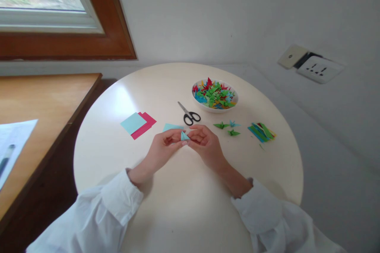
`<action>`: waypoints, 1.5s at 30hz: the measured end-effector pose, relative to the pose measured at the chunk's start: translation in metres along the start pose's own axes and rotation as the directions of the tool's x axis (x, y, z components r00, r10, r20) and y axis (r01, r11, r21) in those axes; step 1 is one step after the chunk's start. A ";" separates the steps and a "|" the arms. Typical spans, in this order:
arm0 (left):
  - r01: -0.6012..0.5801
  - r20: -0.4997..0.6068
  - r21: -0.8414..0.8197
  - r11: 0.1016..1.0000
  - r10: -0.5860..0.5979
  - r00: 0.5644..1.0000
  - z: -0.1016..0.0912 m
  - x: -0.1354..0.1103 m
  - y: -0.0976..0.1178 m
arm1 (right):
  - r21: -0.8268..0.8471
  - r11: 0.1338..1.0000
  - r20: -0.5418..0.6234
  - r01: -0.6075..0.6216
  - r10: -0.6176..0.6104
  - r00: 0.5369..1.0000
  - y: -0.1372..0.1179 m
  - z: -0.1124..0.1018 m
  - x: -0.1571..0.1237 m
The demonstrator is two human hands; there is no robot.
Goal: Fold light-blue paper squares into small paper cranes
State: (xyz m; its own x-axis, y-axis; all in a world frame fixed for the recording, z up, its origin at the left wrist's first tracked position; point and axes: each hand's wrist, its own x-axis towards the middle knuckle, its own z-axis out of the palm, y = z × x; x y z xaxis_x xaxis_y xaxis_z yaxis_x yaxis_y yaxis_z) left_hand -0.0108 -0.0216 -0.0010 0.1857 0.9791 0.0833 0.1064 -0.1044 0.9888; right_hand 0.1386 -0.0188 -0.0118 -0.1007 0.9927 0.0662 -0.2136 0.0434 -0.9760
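Note:
Between my two hands is a small piece of folded light-blue paper, pointed at the top. My left hand pinches its left side, and the fingers of my right hand close on its right edge. Just behind my left fingers, a light-blue paper sheet lies partly hidden on the table. Black-handled scissors rest beyond my hands, blades pointing away to the left. Right of my right hand lie several small folded paper cranes, green and blue.
A white bowl full of colourful paper cranes stands at the back of the round white table. Pink and light-blue paper squares lie left, cut paper strips right. A wooden desk with paper and a pen adjoins at left.

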 end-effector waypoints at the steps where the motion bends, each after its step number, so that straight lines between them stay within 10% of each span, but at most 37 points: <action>1: -0.013 0.018 0.021 1.000 0.013 1.000 0.000 -0.001 0.001 | 0.002 1.000 -0.003 0.001 -0.001 1.000 0.000 0.000 0.000; 14: -0.128 0.017 0.073 0.989 0.127 0.992 -0.002 0.000 -0.007 | -0.033 0.999 -0.036 -0.017 0.016 0.999 -0.002 -0.001 0.000; 28: 0.044 -0.059 -0.036 0.998 -0.046 0.997 0.001 0.001 0.000 | -0.234 0.972 -0.006 0.015 -0.016 1.000 0.000 0.001 -0.003; 45: 0.064 -0.055 -0.119 0.991 -0.071 0.996 0.003 0.001 0.002 | -0.079 0.996 -0.079 0.032 -0.038 0.996 0.000 0.002 0.001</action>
State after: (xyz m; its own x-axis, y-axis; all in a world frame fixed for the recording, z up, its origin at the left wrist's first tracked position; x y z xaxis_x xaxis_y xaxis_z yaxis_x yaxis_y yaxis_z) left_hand -0.0074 -0.0216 0.0006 0.1241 0.9921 0.0195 0.0012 -0.0198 0.9998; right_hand 0.1369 -0.0179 -0.0115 -0.0159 0.9961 0.0867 -0.1391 0.0837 -0.9867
